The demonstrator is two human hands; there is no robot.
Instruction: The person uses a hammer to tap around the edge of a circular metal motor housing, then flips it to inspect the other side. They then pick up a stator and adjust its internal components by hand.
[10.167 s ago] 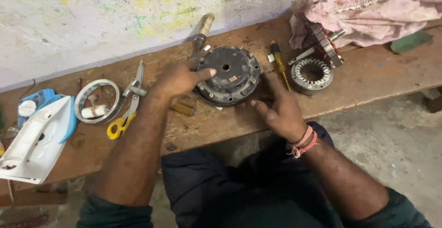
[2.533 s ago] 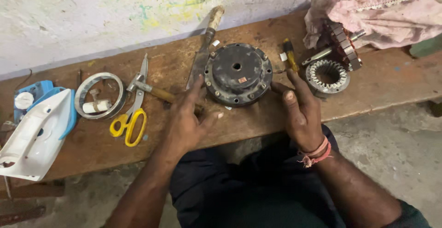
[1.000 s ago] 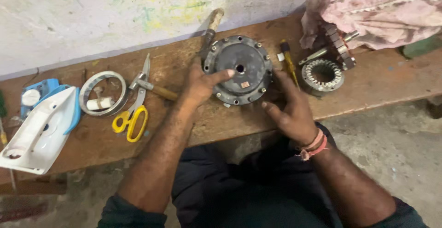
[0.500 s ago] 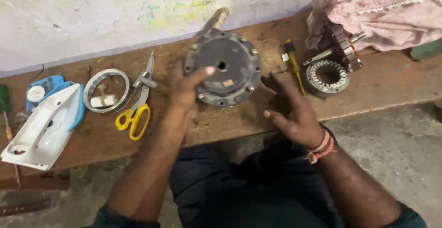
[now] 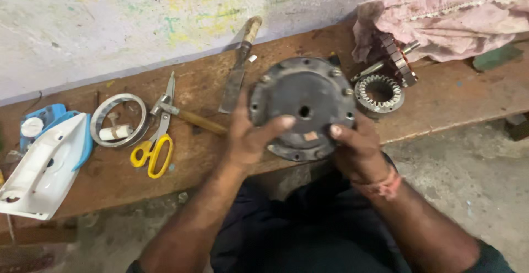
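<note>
A round dark metal motor housing (image 5: 303,99) with a centre hole and bolts round its rim is lifted and tilted up toward me over the wooden bench (image 5: 209,80). My left hand (image 5: 250,135) grips its left edge, thumb across the face. My right hand (image 5: 355,143) holds the lower right edge, thumb on the face. A toothed metal stator ring (image 5: 379,92) lies just right of the housing, with a rotor (image 5: 394,58) behind it.
On the bench lie a chisel with a wooden handle (image 5: 241,63), a small hammer (image 5: 187,117), yellow-handled scissors (image 5: 156,141), a metal ring (image 5: 118,120) and a white and blue clothes iron (image 5: 44,163). A pink cloth (image 5: 446,14) is heaped at the right.
The housing has been raised off the bench and tilted up; both hands now grip it at its edges, closer to me than half a second ago.
</note>
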